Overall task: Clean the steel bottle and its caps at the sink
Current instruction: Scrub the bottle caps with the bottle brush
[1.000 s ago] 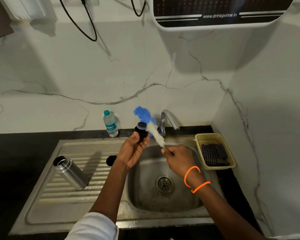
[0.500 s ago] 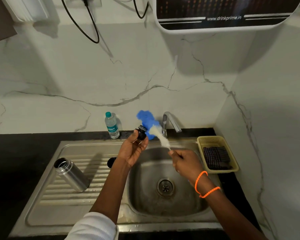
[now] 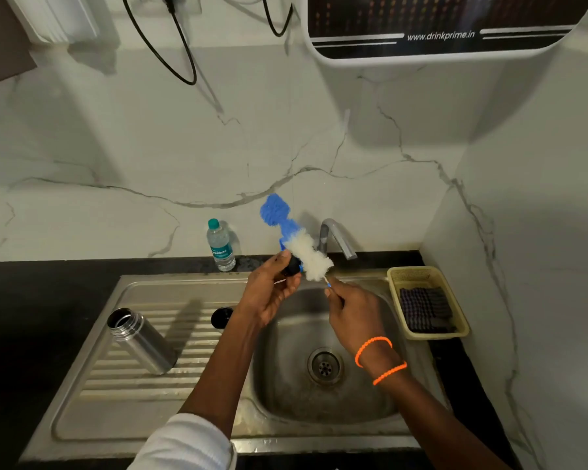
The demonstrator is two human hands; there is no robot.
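My left hand (image 3: 269,293) grips a small black cap (image 3: 293,266) above the sink basin's far rim. My right hand (image 3: 352,307) holds the thin handle of a bottle brush (image 3: 308,254) with white bristles and a blue tip. The white bristles press against the cap. The open steel bottle (image 3: 140,340) stands tilted on the ribbed draining board at the left. A second black cap (image 3: 222,316) lies on the board beside my left forearm.
The steel sink (image 3: 286,395) has a drain (image 3: 325,365) in its middle and a tap (image 3: 336,237) behind it. A plastic water bottle (image 3: 220,247) stands on the black counter. A yellow tray (image 3: 421,274) with a dark cloth sits at the right.
The brush has slid along the cap, so its white bristles now rub where the blue part was. Both hands stay above the basin's far rim.
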